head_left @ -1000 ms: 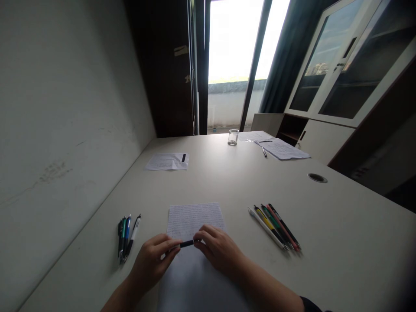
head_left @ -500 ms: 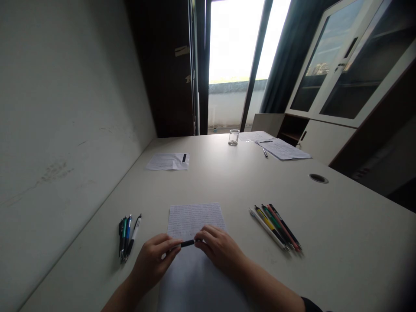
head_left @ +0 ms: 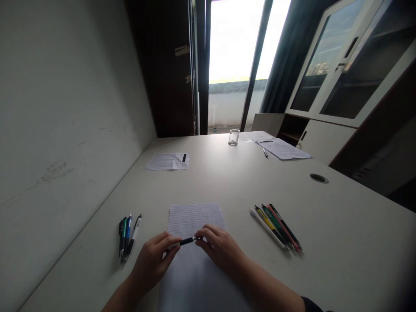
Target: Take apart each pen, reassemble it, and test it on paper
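Observation:
Between thumb and fingers my left hand (head_left: 155,256) holds the rear of a pen (head_left: 186,241) with a black grip and a pale barrel. The fingers of my right hand (head_left: 218,248) are pinched at its tip end, where a small dark part shows between them. Whether that part is separate from the pen I cannot tell. Both hands are just over a sheet of handwritten paper (head_left: 196,213). Left of my left hand lies a group of pens (head_left: 125,238) in green, blue and white. Several more pens (head_left: 275,227) lie side by side beyond my right hand.
Farther back are a creased paper (head_left: 169,161) on the left, a clear glass (head_left: 233,138), and a paper stack (head_left: 282,148) with a single pen (head_left: 264,152) beside it. A round cable hole (head_left: 318,178) is at right. A wall (head_left: 74,130) borders the table's left side.
The pen has risen slightly at the tip end and a bit more of its front shows between my hands. Both hands have otherwise barely moved.

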Motion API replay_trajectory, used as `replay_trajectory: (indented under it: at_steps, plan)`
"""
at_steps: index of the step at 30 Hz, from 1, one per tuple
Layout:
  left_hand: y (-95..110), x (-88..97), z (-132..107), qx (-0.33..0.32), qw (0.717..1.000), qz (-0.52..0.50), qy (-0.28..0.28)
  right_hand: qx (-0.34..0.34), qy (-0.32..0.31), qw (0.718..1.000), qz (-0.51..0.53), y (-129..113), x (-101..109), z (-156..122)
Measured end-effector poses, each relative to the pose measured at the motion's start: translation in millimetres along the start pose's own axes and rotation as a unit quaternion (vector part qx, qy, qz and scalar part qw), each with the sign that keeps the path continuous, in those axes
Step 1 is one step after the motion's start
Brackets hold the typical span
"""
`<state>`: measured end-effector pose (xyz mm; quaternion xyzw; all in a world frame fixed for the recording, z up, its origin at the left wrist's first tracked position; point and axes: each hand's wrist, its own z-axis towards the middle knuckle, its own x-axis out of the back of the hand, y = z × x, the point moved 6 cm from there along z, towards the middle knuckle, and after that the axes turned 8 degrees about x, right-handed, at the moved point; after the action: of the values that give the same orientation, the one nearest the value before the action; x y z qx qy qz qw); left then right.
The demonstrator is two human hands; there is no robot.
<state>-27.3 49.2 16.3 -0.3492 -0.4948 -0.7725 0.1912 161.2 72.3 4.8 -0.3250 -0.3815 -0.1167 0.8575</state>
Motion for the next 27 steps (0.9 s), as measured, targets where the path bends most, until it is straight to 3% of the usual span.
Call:
replay_trajectory:
  at_steps: [4, 8, 12, 22, 27]
  plan:
    - [0.9, -3.6, -0.4, -0.042, 0.998, 0.043, 0.004, 0.003, 0.02, 1.0, 0.002, 0.6, 1.4, -0.2]
    - [-2.3, -14.0, -4.0, -0.073, 0.992, 0.099, -0.033, 0.006, 0.049, 0.999, 0.009, -1.5, 4.8, -0.1]
    - [-4.8, -19.7, -7.7, -0.067, 0.987, 0.131, -0.068, 0.012, 0.059, 0.998, 0.014, -3.5, 4.8, 0.1]
    - [-1.0, -17.9, -6.5, -0.019, 0.992, 0.084, -0.097, 0.012, 0.056, 0.998, 0.027, -5.4, 6.3, 0.6]
    - [-5.4, -12.2, -4.9, -0.013, 0.996, 0.075, -0.056, -0.019, 0.058, 0.996, 0.059, 0.1, 6.1, -1.4]
